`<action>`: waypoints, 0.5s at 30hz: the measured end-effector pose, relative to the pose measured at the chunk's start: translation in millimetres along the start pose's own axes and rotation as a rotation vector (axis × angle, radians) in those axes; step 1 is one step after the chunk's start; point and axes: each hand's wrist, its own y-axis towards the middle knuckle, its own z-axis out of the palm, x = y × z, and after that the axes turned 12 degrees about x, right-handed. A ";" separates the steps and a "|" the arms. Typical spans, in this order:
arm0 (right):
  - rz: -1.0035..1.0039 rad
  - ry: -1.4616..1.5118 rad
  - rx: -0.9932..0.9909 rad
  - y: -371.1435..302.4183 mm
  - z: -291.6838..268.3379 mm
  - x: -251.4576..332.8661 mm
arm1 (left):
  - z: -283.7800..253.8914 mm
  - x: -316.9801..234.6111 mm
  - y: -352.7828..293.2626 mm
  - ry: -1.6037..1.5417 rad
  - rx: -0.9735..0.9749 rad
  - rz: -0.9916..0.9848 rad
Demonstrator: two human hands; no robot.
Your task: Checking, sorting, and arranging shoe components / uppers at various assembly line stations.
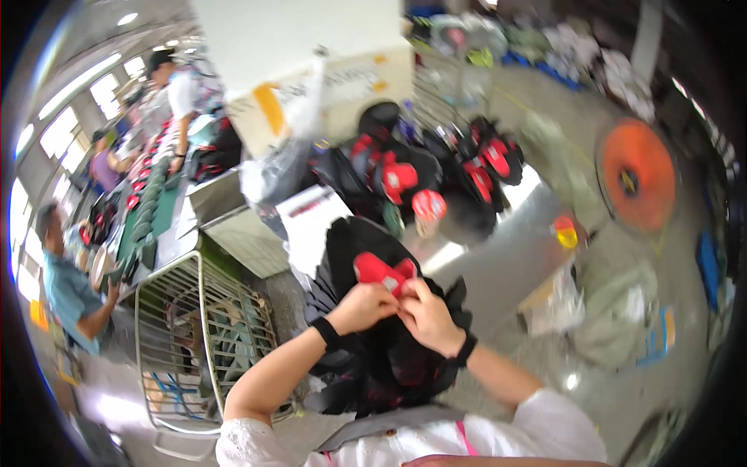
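Note:
In front of me is a black fabric piece with a red part point(377, 268); its exact kind is not clear. My left hand point(362, 308) is closed, its fingers pinching the lower edge of the red part. Close beside it, almost touching, my right hand point(429, 317) pinches the right end of the same part. The fingertips hide the edge they grip. Beneath both hands lies a heap of similar black pieces point(405, 370), close to my body. Black bands circle both wrists.
A shiny metal table point(506, 253) bears more black and red pieces point(398, 177), a red-topped cup point(428, 214) and white paper point(311, 222). A barred metal cart point(201, 335) stands left. An orange fan point(638, 175) is right. Several people work along a green conveyor point(162, 212).

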 end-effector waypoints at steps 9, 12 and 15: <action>-0.011 0.369 -0.161 -30.4 31.9 -17.7 | 15.4 -3.3 2.7 0.102 0.003 -0.009; 0.209 0.600 -0.108 -27.5 29.4 -22.9 | 20.3 -2.4 3.0 0.157 -0.063 -0.034; 0.163 0.176 0.196 -9.5 6.8 -14.8 | 24.1 5.7 0.7 0.196 -0.044 -0.098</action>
